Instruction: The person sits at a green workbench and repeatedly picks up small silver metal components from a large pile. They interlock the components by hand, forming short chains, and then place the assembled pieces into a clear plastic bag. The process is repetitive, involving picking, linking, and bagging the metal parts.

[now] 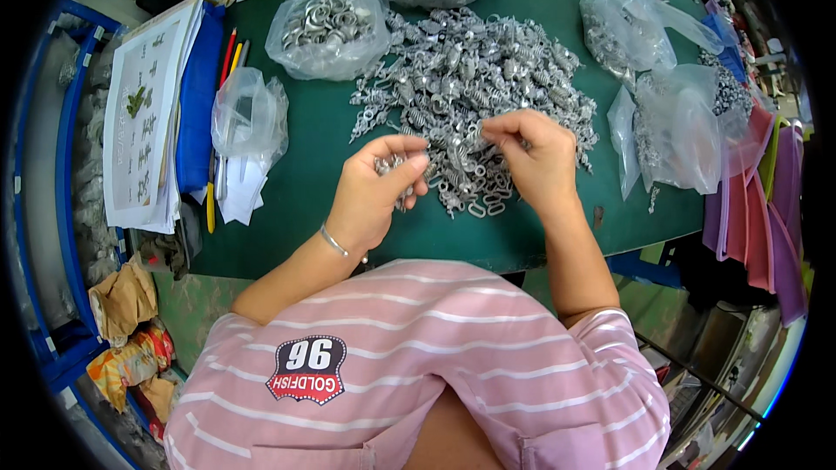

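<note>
The left hand (374, 187) has its grip closed on a few metal clips (394, 167). The right hand (535, 157) pinches one clip from the big pile (475, 78) on the green tabletop (322, 157). Five clear bags (329, 28) lie around it.

Bright, even overhead light; soft shadows; strong fisheye bending, black corners.
</note>
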`<act>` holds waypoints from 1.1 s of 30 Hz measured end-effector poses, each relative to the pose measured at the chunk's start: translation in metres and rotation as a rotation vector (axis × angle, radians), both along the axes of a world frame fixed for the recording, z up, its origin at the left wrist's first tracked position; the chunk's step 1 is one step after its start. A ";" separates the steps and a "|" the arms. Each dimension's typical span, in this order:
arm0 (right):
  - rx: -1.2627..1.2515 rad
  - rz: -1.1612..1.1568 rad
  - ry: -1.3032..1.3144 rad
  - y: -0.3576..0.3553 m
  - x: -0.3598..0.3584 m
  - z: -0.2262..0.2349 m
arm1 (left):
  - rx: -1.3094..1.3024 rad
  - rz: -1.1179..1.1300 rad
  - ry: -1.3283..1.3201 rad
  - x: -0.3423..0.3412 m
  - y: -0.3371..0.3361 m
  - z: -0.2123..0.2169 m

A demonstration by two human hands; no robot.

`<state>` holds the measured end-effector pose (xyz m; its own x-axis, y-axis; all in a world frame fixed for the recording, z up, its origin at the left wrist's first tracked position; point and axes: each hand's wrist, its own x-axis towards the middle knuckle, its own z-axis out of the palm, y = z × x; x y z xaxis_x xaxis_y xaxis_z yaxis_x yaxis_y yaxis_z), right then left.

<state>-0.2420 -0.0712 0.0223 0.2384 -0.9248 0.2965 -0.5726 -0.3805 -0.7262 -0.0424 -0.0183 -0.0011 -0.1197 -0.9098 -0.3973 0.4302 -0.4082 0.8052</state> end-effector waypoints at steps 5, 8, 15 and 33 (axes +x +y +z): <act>0.292 0.093 -0.667 0.007 0.008 0.005 | -0.067 -0.059 -0.005 -0.001 0.000 0.009; 0.289 0.137 -0.756 0.014 0.012 0.006 | -0.083 -0.115 -0.002 -0.001 0.003 0.015; 0.274 0.208 -0.738 0.018 0.005 0.002 | -0.118 -0.081 -0.060 0.001 0.005 0.013; 0.411 0.031 -0.766 0.024 0.001 -0.004 | -0.076 -0.109 0.160 0.001 0.005 0.017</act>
<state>-0.2408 -0.0476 0.0186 0.1369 -0.9901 0.0293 0.1359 -0.0105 -0.9907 -0.0417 -0.0137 0.0161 -0.2751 -0.9148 -0.2957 0.5120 -0.3997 0.7603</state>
